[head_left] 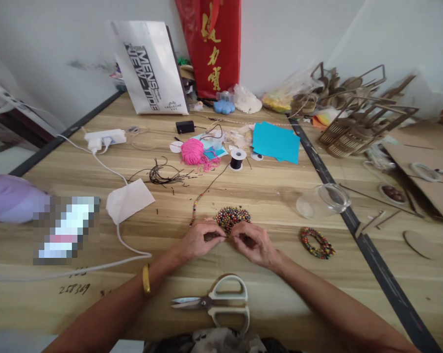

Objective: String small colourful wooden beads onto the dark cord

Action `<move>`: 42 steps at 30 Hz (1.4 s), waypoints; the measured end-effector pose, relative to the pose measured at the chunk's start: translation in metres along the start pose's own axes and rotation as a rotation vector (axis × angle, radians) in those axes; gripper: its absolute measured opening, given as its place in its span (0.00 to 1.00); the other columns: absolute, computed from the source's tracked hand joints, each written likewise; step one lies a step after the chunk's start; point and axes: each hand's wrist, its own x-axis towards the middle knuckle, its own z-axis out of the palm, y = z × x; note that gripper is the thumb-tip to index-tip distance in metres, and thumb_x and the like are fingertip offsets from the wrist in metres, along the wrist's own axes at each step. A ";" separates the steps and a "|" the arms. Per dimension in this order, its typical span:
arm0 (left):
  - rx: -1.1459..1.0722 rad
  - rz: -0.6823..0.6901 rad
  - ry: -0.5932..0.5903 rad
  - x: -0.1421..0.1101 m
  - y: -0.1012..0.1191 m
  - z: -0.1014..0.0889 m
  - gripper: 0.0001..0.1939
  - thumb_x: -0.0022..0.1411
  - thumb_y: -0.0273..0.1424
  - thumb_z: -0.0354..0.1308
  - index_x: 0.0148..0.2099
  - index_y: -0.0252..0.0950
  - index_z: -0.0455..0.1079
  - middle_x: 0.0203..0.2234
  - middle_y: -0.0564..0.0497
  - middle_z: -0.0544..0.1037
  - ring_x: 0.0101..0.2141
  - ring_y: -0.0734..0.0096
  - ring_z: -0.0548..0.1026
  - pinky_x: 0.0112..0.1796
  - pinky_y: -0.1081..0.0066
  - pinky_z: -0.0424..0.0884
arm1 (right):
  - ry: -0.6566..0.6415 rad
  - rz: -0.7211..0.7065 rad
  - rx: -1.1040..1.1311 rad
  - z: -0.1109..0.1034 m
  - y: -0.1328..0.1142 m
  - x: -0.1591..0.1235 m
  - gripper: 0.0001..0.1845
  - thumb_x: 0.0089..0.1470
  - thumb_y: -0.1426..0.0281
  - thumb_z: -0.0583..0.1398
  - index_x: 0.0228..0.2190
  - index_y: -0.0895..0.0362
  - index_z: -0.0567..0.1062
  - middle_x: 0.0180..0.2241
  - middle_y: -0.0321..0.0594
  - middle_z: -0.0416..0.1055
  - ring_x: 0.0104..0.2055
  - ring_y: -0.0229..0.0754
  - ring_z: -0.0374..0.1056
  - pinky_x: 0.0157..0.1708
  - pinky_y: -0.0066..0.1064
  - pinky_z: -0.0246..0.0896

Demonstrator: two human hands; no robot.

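My left hand (203, 238) pinches the dark cord, whose short end points toward the right. Close beside it my right hand (256, 245) is closed in a pinch at the cord's tip; whatever lies between its fingertips is too small to make out. Just beyond both hands sits a pile of multicoloured beads (233, 215). A string of beads (195, 208) on the dark cord runs from behind my left hand up to a spool of black cord (238, 159). To the right lies a coiled bead strand (317, 243). White-handled scissors (227, 302) rest open near my body.
Behind are pink yarn (192, 151), blue sheets (276, 142) and loose black cord pieces (162, 172). A clear jar (322, 201) lies on its side at right. At left are a white power cable (133, 255), a paper piece (131, 201) and a blurred-out phone-like object (69, 228).
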 end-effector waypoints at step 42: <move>-0.012 0.050 0.005 0.000 0.000 0.001 0.04 0.57 0.28 0.60 0.31 0.32 0.74 0.24 0.48 0.77 0.29 0.70 0.73 0.33 0.70 0.69 | -0.097 0.064 -0.089 0.008 -0.007 -0.004 0.09 0.62 0.73 0.51 0.33 0.58 0.70 0.31 0.41 0.64 0.32 0.39 0.62 0.30 0.29 0.59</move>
